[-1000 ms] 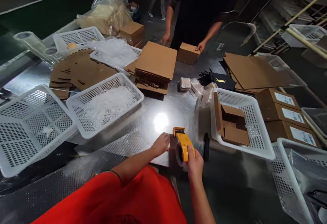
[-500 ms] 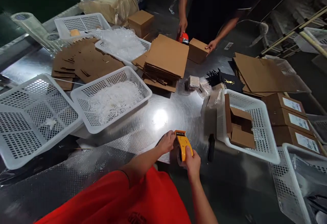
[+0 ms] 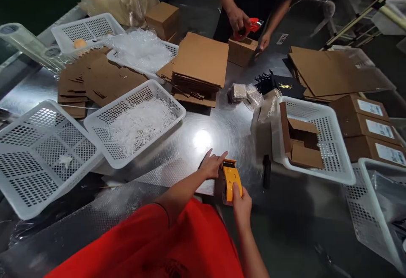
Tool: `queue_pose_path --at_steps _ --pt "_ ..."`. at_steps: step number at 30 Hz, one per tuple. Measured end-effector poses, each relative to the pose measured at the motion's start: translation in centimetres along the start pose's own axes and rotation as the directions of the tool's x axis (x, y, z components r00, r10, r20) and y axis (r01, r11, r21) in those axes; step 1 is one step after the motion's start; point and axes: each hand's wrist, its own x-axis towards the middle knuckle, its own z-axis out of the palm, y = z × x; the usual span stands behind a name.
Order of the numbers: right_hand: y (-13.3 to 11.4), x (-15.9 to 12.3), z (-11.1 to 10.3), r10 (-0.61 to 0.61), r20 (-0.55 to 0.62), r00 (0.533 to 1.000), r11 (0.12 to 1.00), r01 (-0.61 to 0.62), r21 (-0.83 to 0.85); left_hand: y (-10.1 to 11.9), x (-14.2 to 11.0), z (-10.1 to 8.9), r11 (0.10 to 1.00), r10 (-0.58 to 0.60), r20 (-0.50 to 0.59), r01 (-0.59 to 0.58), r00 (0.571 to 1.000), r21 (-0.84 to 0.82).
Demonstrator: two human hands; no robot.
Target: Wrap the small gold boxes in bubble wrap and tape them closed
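My right hand is wrapped round a yellow tape dispenser, its thumb on the side of the body. A roll of tape sits inside the dispenser, mostly hidden. Close to the dispenser's front end is my left hand, its fingers spread; I see nothing held in it. Beneath them lies the shiny metal table, with a sheet of bubble wrap along the near edge. A black, narrow object lies to the right of the dispenser.
Left stand a basket of white paper shreds and another white basket. Flat cardboard is stacked ahead. On the right, a basket holds an open box. Across the table a co-worker's hand holds a red dispenser over a box.
My left hand's fingers have spread apart near the dispenser's front. The co-worker has raised the red dispenser over the box. My view has shifted slightly.
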Motion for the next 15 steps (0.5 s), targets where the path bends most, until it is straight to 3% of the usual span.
queue_pose_path --at_steps 4,8,13,15 --pt "1.7 -1.9 -0.4 0.18 0.077 0.981 0.973 -0.189 0.132 -0.2 0.3 -0.2 0.999 0.019 0.015 -0.02 1.0 0.038" --pt "2.0 -2.4 0.0 0.191 0.039 0.981 0.974 -0.194 0.114 0.0 1.1 -0.9 0.986 0.083 0.072 -0.093 0.994 0.137" --pt "1.9 -2.1 0.1 0.17 0.06 0.984 0.974 -0.177 0.138 0.3 2.5 -1.8 0.962 0.044 0.21 -0.098 0.977 0.254" --pt "2.3 -2.1 0.2 0.144 0.032 0.989 0.98 -0.147 0.133 0.3 2.5 -1.6 0.952 0.044 0.213 -0.105 0.976 0.287"
